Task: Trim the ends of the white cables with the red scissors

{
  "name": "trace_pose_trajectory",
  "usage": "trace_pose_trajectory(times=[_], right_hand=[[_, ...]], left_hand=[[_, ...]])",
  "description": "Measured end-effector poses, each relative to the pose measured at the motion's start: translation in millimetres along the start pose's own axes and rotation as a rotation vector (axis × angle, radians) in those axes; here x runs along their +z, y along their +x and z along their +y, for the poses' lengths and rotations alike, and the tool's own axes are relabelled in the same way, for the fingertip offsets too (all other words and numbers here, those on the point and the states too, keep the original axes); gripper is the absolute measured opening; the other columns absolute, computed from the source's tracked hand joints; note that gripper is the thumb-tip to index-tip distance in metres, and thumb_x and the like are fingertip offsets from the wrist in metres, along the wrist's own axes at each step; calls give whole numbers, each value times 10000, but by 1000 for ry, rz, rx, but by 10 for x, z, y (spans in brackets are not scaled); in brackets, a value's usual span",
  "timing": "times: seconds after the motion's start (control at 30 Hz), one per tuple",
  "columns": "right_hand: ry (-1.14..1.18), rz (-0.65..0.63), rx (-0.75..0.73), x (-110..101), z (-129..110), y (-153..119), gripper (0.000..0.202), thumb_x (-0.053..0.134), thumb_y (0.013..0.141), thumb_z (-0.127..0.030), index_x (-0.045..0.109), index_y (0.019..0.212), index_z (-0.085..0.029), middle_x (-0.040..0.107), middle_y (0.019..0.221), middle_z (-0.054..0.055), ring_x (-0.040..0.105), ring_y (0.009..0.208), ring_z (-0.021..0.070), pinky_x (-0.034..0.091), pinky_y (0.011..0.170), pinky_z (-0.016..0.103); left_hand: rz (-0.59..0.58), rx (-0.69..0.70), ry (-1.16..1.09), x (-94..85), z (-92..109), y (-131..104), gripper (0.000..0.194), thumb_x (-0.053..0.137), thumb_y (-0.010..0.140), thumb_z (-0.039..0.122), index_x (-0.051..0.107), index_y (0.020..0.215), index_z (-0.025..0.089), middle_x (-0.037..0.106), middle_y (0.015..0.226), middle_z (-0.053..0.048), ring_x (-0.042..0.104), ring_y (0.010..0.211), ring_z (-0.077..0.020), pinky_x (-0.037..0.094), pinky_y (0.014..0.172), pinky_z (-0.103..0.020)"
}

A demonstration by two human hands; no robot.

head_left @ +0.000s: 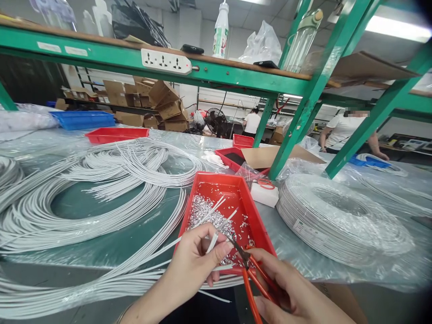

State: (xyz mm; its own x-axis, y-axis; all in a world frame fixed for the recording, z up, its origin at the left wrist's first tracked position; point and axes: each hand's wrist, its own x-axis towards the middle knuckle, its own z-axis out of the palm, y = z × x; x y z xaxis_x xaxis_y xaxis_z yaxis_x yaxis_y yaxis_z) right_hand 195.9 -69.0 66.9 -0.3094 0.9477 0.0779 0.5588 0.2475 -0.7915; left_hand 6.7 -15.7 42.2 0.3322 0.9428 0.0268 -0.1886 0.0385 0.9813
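My left hand [199, 256] is closed, thumb against fingers, around the ends of a few white cables [213, 211]. In my right hand [286, 283] is a pair of pliers [251, 274] with orange handles and dark, narrow jaws. The jaw tips meet the area just beside my left thumb; what lies between them is too small to make out. Both hands are over the near end of a red tray [258, 225], which holds many small shiny metal pieces [205, 209]. From my left hand the cables run left into a long bundle [101, 288].
Large coils of white cable [111, 216] cover the left of the table. On the right lies a plastic-wrapped cable roll [337, 220], near a white box [265, 193]. A green shelf frame [297, 121] with a power strip [165, 61] crosses ahead. Two people are in the background.
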Motion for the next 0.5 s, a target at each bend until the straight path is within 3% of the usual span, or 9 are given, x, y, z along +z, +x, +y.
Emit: trace_pose_trajectory(times=[0.2,0.3,0.4,0.5], right_hand=[[-84,-60,1,-42,-59,4,403,532,786,-322,542,1163,-182,627,692,49,609,646,212,540,643,334],[-177,-55,4,-68,-20,-28,420,499,811,-319,521,1202,-167,660,885,115,625,812,253,529,737,376],[-255,-67,-19,-89,45,-49,458,469,833,-338,484,1246,-140,599,1117,171,577,989,293,497,817,405],[-297,-80,-41,-107,99,-45,471,445,846,-362,465,1261,-140,570,1169,177,551,1038,302,484,839,422]], left_hand=[[5,-1,46,21,9,-7,312,645,689,395,446,645,159,438,505,93,445,314,-18,320,281,-74],[1,3,88,33,3,-5,289,637,700,374,456,643,157,422,511,92,446,322,-18,319,287,-76],[26,5,107,40,-11,0,271,656,679,350,474,635,154,413,536,89,453,333,-24,336,290,-89],[40,-4,92,31,-2,10,219,670,662,310,522,646,149,450,531,78,472,358,-35,387,333,-111]])
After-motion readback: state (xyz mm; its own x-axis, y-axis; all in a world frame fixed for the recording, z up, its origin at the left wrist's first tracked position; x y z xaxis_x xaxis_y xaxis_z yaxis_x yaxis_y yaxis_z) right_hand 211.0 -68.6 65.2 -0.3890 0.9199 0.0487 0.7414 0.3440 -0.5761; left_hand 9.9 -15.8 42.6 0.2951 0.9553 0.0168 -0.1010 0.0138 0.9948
